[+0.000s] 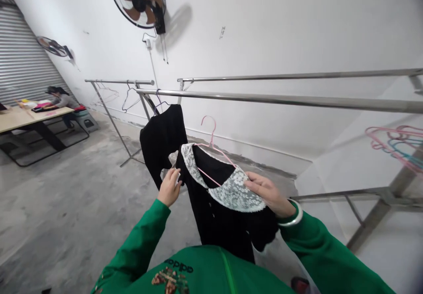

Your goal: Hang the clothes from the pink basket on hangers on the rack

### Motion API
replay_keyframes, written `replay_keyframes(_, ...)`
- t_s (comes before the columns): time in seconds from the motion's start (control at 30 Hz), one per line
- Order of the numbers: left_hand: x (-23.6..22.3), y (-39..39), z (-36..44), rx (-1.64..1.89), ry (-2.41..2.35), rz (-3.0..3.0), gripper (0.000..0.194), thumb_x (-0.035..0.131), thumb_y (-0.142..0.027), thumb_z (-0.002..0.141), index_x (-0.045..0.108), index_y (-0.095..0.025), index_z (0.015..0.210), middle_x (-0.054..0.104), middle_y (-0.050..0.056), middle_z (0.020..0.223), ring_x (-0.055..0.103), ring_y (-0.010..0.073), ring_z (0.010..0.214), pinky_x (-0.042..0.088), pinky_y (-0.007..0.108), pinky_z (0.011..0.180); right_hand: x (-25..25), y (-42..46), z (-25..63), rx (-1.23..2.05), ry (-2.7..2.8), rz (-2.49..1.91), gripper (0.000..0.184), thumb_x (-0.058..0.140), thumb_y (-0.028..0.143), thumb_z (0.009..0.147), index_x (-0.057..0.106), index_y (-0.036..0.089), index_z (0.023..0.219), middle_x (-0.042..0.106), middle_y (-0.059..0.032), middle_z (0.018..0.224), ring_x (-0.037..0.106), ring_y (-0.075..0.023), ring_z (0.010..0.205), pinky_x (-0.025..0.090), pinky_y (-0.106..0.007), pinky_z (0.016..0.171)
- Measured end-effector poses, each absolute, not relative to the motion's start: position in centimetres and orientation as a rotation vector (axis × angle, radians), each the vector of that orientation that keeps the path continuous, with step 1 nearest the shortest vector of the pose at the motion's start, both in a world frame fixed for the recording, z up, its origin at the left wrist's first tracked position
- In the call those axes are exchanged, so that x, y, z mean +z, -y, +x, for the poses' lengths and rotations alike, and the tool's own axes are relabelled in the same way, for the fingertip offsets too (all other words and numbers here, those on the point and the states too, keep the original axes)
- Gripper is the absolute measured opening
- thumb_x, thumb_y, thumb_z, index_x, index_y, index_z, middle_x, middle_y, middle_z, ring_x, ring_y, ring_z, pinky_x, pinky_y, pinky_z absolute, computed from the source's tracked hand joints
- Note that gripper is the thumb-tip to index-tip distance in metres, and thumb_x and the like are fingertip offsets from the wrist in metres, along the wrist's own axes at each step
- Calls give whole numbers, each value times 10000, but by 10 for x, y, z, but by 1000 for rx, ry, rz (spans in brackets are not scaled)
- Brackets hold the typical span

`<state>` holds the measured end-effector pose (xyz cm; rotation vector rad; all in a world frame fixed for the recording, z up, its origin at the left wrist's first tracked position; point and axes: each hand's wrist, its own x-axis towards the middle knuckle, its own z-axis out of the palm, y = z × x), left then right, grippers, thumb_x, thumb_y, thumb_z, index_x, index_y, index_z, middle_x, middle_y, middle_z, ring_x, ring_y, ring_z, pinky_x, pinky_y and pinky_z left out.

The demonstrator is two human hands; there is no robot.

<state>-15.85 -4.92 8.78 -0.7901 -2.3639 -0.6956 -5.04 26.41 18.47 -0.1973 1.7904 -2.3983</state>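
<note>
Grey concrete flooring [82,206] is spreading beyond a pale wooden worktop [13,120]. My left hand [169,188] is pinching the shoulder of a black garment [214,223] with white lace collar [234,192]; it is draping over a pink wire hanger [211,144] before me, hook free. My right hand [266,190] is clamping the collar. I'm apparently evening the shoulders; proceeding is calling for level support.

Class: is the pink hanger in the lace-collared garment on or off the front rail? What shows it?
Off. The hook of the pink hanger shows whole below the front rail, with a gap between them.
</note>
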Motion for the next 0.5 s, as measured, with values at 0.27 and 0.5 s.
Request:
replay_keyframes(0.27, 20, 71, -96, -1029, 2598, -671, 338, 384, -251, 914, 468, -160, 1229, 508, 163, 1214, 644, 165, 926, 550, 341, 861, 227, -174, -164, -2614, -1937, -377, 301, 700, 405, 677, 553, 179, 810, 584, 15, 675, 565, -132, 657, 451, -269, 635)
replay_keyframes(0.5, -1, 113, -80, -1089, 2665, -450, 334, 351, -297, 913, 495, -174, 1187, 521, 162, 1189, 640, 182, 904, 548, 374, 841, 215, -107, -272, -2305, -2733, -329, 194, 492, 277, 795, 385, 202, 652, 427, 38, 611, 416, -105, 594, 331, -255, 586)
